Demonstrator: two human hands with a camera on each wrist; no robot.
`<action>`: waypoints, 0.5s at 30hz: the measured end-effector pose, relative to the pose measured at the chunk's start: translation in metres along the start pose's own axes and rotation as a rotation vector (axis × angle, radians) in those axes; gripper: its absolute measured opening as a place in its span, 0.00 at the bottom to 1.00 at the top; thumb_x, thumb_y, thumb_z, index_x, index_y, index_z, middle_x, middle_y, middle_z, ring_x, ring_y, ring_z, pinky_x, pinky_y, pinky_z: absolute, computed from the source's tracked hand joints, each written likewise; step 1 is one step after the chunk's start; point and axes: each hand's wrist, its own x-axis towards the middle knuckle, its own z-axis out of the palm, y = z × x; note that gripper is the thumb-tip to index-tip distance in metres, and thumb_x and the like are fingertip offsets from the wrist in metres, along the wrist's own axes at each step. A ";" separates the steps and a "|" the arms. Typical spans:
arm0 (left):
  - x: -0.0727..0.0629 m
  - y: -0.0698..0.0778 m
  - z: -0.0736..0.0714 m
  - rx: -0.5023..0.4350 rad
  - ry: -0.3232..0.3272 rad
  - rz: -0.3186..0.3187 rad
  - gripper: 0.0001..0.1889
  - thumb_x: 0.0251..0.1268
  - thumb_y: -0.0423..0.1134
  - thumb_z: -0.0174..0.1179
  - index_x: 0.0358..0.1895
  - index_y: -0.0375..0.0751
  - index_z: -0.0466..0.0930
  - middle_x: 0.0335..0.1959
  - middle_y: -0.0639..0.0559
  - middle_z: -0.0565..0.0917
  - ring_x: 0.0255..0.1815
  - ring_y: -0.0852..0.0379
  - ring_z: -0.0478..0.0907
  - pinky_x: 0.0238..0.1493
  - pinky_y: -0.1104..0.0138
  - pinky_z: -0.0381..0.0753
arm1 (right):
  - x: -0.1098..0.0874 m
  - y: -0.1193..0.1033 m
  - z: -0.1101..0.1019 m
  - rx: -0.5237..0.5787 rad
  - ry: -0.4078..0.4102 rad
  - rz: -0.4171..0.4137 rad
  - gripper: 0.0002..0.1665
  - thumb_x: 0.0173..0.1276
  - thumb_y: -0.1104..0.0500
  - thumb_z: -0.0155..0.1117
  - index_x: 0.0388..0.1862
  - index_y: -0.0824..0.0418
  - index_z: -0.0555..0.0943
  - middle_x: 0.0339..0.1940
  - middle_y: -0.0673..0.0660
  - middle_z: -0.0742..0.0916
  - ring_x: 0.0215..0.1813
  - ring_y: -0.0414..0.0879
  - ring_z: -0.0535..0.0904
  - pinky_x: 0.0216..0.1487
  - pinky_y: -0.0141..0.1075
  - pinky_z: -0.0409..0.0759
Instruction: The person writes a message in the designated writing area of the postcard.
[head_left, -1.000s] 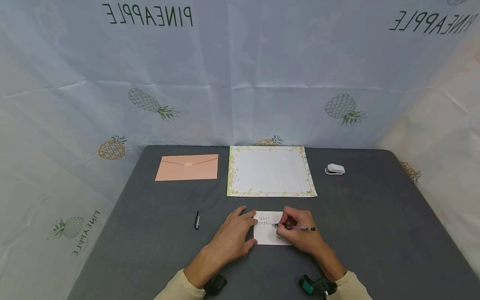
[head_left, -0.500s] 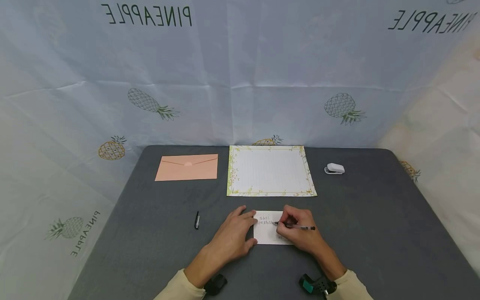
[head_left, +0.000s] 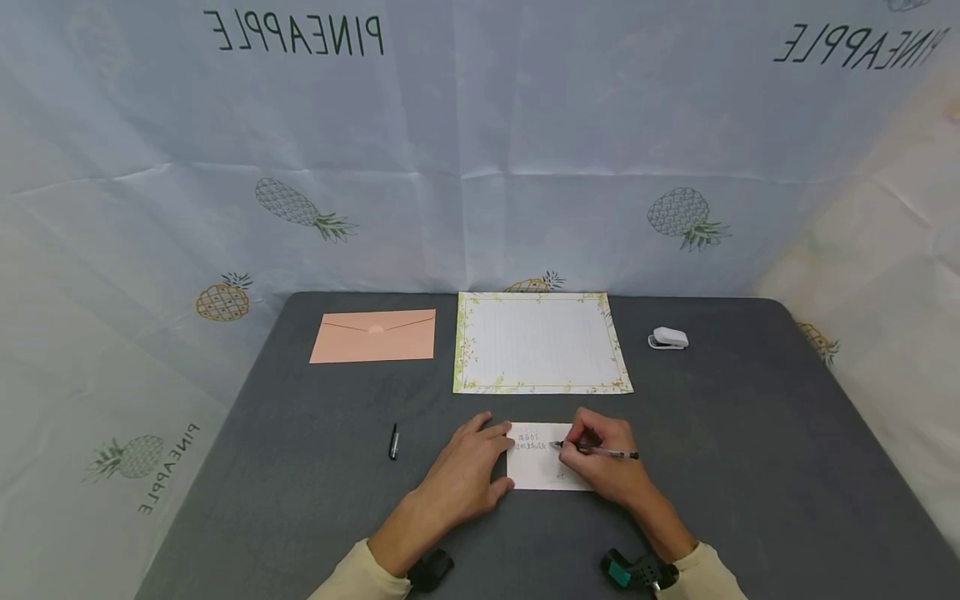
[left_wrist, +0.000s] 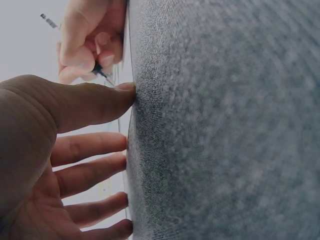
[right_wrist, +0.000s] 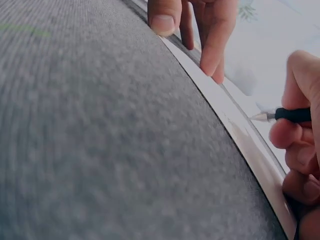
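A small white card with handwritten lines lies near the front middle of the table. My right hand grips a pen with a dark grip section; its tip is at the end of the second written line. In the right wrist view the pen points left, and its tip looks just above or on the card; I cannot tell which. My left hand rests with fingers spread, thumb and fingertips touching the card's left edge. The left wrist view shows that thumb pressing down at the edge.
A black pen cap lies left of my left hand. Farther back are a peach envelope, a lined sheet with a floral border and a white stapler. Behind the dark table hangs a pineapple-print cloth.
My right hand has shifted slightly to the right with the pen, and more of the card shows. Another written mark stands on the second line. My left hand has stayed in place.
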 end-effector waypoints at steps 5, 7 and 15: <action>0.000 -0.001 0.001 0.003 -0.001 0.002 0.25 0.63 0.44 0.82 0.61 0.41 0.90 0.72 0.46 0.85 0.79 0.38 0.75 0.81 0.44 0.75 | -0.001 0.001 -0.001 -0.016 -0.024 0.021 0.25 0.52 0.75 0.72 0.26 0.41 0.80 0.21 0.39 0.80 0.23 0.32 0.69 0.23 0.27 0.66; 0.000 -0.001 0.002 0.005 -0.004 0.002 0.25 0.63 0.45 0.82 0.61 0.41 0.90 0.72 0.46 0.85 0.79 0.38 0.75 0.81 0.45 0.75 | -0.001 0.000 -0.001 -0.021 -0.034 0.028 0.25 0.52 0.74 0.72 0.26 0.41 0.80 0.21 0.39 0.80 0.23 0.32 0.70 0.24 0.27 0.67; 0.000 -0.001 0.000 0.006 -0.015 -0.001 0.25 0.63 0.45 0.81 0.62 0.41 0.90 0.72 0.47 0.85 0.79 0.38 0.75 0.82 0.45 0.74 | -0.001 -0.003 0.000 -0.002 -0.060 0.038 0.25 0.53 0.74 0.74 0.26 0.41 0.81 0.20 0.40 0.80 0.23 0.32 0.69 0.24 0.26 0.66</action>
